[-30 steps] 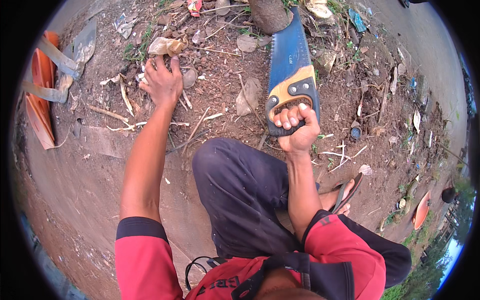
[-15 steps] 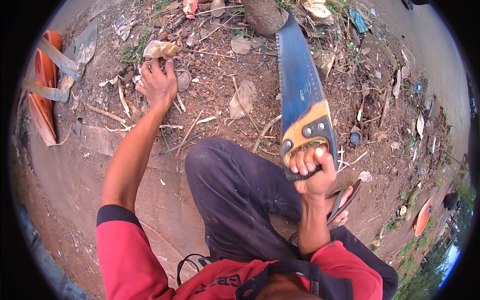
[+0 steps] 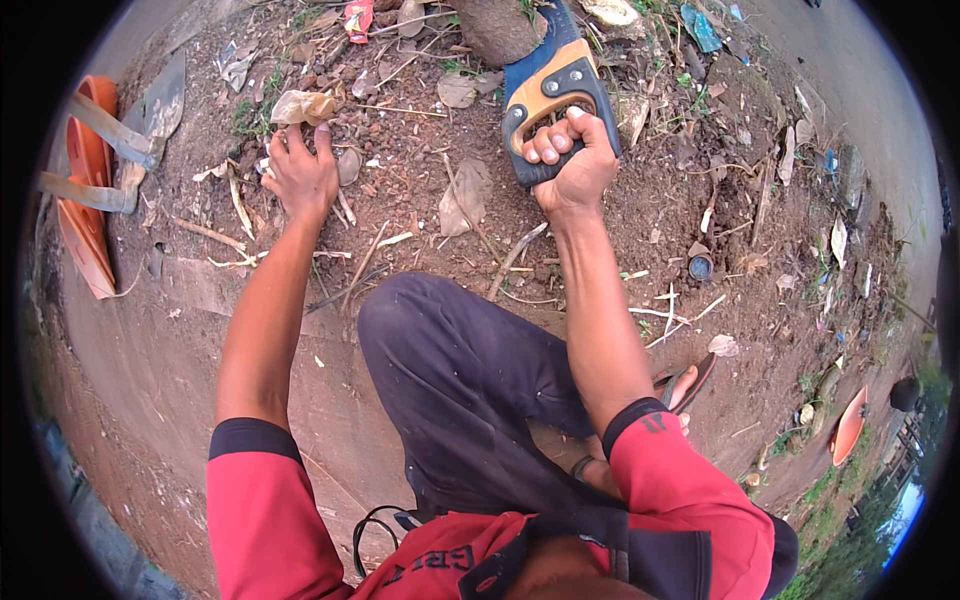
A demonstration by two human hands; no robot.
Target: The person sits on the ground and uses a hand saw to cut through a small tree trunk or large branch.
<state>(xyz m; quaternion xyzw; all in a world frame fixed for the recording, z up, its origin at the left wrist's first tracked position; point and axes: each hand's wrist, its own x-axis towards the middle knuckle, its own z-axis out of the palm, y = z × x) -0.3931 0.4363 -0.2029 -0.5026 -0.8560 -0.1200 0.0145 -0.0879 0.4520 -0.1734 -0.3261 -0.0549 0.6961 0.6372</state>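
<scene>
A: What has moved since the earlier frame?
B: In the head view, the saw [image 3: 548, 90] has travelled away from the worker's bent knee [image 3: 405, 300], and the right arm reaches farther out behind it.

A: And the hands?
B: The right hand [image 3: 575, 165] is wrapped around the orange-and-black handle. The left hand [image 3: 303, 185] is palm down over the dirt, fingers parted, gripping nothing visible; its tips sit at a crumpled tan scrap [image 3: 303, 107], though contact cannot be told.

A: Where does the saw lie?
B: At the top of the view, its blue blade [image 3: 530, 68] against the right side of a trunk [image 3: 490, 30], much of it out of sight. How deep the teeth sit cannot be seen.

A: What would make for a good stroke?
B: Probably a straight wrist, an even push without twisting the blade, and the left hand kept well apart from the teeth.
</scene>
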